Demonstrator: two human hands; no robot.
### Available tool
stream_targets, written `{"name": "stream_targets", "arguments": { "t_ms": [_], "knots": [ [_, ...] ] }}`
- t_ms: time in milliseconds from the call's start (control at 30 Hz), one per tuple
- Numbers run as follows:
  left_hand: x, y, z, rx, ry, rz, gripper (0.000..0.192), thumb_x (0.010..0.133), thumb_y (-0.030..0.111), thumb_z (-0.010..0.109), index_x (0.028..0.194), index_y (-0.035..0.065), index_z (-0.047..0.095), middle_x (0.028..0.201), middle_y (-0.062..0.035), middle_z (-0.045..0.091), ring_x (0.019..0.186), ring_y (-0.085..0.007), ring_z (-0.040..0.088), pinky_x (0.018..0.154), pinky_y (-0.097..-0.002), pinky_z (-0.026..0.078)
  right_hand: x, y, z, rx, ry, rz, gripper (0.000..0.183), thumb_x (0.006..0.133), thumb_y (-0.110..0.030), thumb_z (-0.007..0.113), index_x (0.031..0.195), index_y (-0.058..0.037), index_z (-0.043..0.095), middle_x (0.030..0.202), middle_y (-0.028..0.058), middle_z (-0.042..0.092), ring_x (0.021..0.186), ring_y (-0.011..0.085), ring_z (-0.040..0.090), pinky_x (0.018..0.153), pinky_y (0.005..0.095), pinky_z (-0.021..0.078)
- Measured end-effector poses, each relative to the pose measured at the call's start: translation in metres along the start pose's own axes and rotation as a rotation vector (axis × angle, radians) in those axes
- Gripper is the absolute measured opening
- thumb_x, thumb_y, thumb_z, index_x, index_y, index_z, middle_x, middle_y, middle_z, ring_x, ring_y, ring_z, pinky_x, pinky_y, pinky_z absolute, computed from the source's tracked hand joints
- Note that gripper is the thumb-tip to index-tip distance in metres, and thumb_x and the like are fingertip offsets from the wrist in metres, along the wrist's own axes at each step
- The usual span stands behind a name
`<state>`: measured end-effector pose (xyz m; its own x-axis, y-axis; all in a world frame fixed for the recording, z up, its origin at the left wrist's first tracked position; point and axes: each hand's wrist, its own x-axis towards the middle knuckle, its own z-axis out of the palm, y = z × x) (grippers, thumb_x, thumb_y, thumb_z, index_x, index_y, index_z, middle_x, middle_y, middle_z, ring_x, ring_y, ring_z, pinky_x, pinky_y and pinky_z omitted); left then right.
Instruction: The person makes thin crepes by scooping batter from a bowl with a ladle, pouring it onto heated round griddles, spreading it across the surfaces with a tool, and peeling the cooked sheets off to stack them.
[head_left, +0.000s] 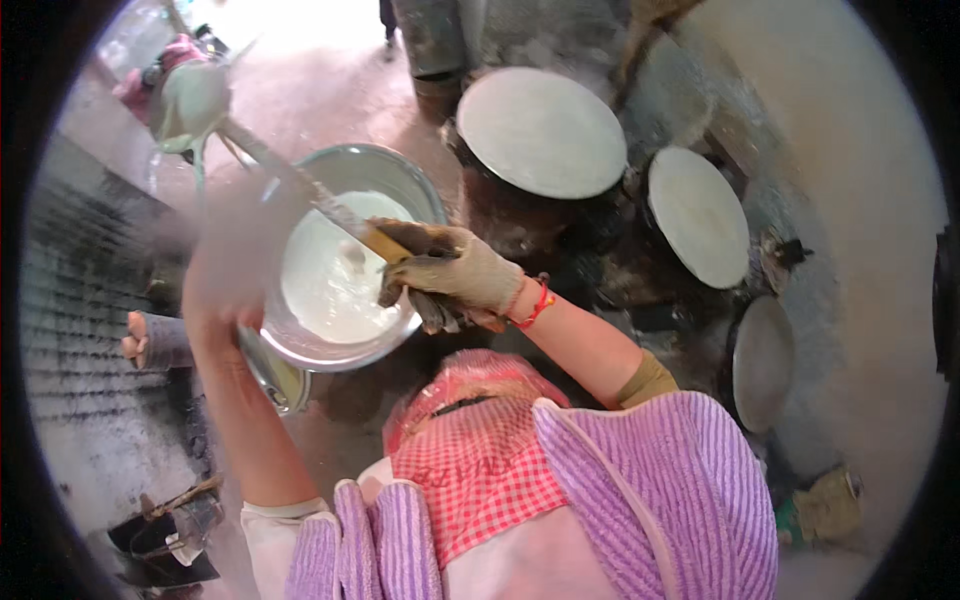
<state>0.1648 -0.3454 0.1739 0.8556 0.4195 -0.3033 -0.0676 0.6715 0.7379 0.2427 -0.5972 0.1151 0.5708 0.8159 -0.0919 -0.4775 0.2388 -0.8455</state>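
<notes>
My right hand (457, 274), in a stained knit glove, grips the wooden handle (386, 244) of a long ladle. The ladle's head (193, 101) is raised at the upper left, coated in pale liquid that drips from it in strands. Under the handle stands a wide metal basin (431, 199) with white, batter-like liquid (330, 285) inside. My left hand (244, 240) is beside the basin's left rim, badly smeared by motion. Its fingers cannot be made out, nor whether they hold anything.
Two round griddles with whitish tops, one larger (540, 131) and one smaller (697, 217), stand to the right. A greyer round plate (763, 364) is nearer me. A metal pan (304, 394) sits partly beneath the basin. At left, a grey cylindrical container (166, 343) shows several rounded brownish pieces.
</notes>
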Motion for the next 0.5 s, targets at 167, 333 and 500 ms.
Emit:
{"name": "stream_targets", "arguments": {
  "t_ms": [167,333,500],
  "knots": [
    [-0.002,-0.017,-0.062,-0.479,-0.437,-0.553,0.033,0.104,0.024,0.035,0.116,-0.0036,0.048,0.06,0.0039,0.037,0.041,-0.006,0.036,0.036,-0.0218,0.032,-0.003,0.069,-0.051,0.31,-0.091,0.292,0.062,0.09,-0.018,0.064,0.145,-0.0104,0.035,0.103,0.0169,0.065,0.052,0.0131,0.06,0.044,0.0251,0.0495],
    [0.023,-0.049,-0.149,-0.964,-0.077,-0.816,0.043,0.105,0.022,0.029,0.126,-0.0149,0.038,0.064,0.0013,0.041,0.048,-0.0107,0.042,0.043,-0.0263,0.04,-0.067,0.094,-0.084,0.035,0.18,0.636,0.061,0.089,-0.017,0.065,0.142,-0.0047,0.038,0.096,0.0115,0.067,0.054,0.0128,0.06,0.045,0.0248,0.0501],
    [0.017,-0.051,-0.166,-0.809,-0.209,-0.679,0.038,0.103,0.019,0.034,0.127,-0.0097,0.041,0.06,0.0032,0.038,0.042,-0.0081,0.036,0.039,-0.0261,0.036,-0.094,0.058,-0.075,-0.255,0.292,0.564,0.057,0.089,-0.014,0.065,0.141,-0.0039,0.041,0.099,0.0111,0.068,0.058,0.014,0.063,0.045,0.0259,0.05]
  ]
}}
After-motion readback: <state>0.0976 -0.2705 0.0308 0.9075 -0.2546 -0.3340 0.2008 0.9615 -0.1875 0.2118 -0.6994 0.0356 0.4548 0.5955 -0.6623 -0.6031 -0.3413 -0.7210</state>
